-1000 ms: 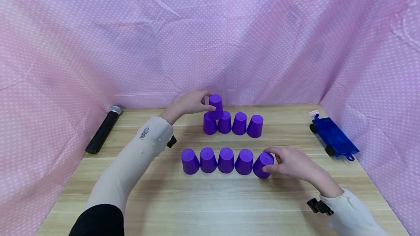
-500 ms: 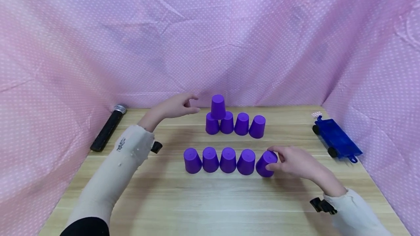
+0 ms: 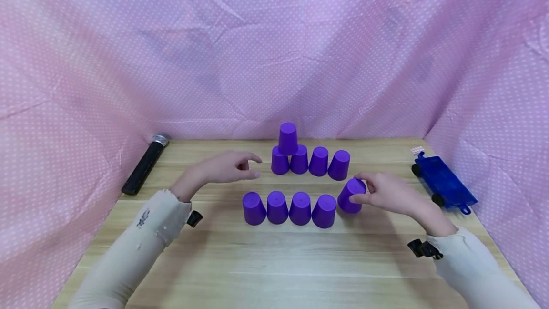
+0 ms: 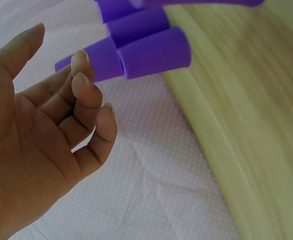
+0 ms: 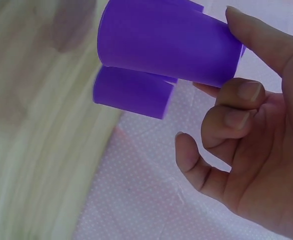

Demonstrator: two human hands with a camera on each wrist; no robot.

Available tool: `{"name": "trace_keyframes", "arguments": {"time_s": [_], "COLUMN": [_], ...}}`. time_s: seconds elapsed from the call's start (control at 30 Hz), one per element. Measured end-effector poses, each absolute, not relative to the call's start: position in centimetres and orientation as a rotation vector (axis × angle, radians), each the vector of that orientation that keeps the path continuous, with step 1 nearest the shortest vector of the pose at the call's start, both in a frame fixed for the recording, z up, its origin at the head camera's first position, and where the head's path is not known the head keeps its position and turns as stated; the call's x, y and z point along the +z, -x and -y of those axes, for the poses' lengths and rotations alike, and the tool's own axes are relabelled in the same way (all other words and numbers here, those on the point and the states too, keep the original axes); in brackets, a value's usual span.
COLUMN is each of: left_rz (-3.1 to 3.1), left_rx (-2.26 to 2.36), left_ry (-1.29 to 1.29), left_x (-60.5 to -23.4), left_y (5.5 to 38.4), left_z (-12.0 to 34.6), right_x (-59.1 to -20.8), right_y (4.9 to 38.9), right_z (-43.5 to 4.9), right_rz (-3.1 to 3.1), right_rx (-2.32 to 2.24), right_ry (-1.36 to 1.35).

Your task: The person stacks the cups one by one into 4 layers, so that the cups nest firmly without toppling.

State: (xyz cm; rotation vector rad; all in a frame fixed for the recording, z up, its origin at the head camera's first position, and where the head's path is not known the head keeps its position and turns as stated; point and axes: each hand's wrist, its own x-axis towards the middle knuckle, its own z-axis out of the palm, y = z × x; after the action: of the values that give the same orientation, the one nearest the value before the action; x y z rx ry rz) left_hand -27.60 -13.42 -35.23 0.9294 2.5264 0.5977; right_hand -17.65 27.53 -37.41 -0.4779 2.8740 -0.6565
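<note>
Has top cup [image 3: 288,138] on back row [image 3: 318,162], four cups [image 3: 299,209] left unstacked; grasps lone cup [image 3: 348,200] in right grip [image 3: 383,193], none in left grip [image 3: 227,167].

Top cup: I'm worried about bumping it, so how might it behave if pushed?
The top cup would probably slide or topple easily, since it bridges two cups below. Its smooth wall looks somewhat slippery. On its side, it might roll in a curve, given its taper.

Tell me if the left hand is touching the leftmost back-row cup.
Apart. The head view shows a strip of bare tabletop between the left hand and the leftmost back-row cup.
</note>
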Motion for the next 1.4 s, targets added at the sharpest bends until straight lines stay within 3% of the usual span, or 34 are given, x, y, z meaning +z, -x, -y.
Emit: {"name": "trace_keyframes", "arguments": {"time_s": [0.67,1.4], "left_rz": [-2.526,-2.616], "left_rx": [0.541,0.549], "left_ry": [-0.900,-0.873], "left_x": [-38.2,-40.2], "left_y": [23.3,22.3], "left_z": [14.8,15.3], "right_x": [-32.2,-32.0], "right_y": [23.6,28.0], "right_z": [-26.9,-25.0], "right_rz": [-2.970,-2.976], "right_rx": [-0.595,-0.525], "right_ry": [0.320,0.278]}}
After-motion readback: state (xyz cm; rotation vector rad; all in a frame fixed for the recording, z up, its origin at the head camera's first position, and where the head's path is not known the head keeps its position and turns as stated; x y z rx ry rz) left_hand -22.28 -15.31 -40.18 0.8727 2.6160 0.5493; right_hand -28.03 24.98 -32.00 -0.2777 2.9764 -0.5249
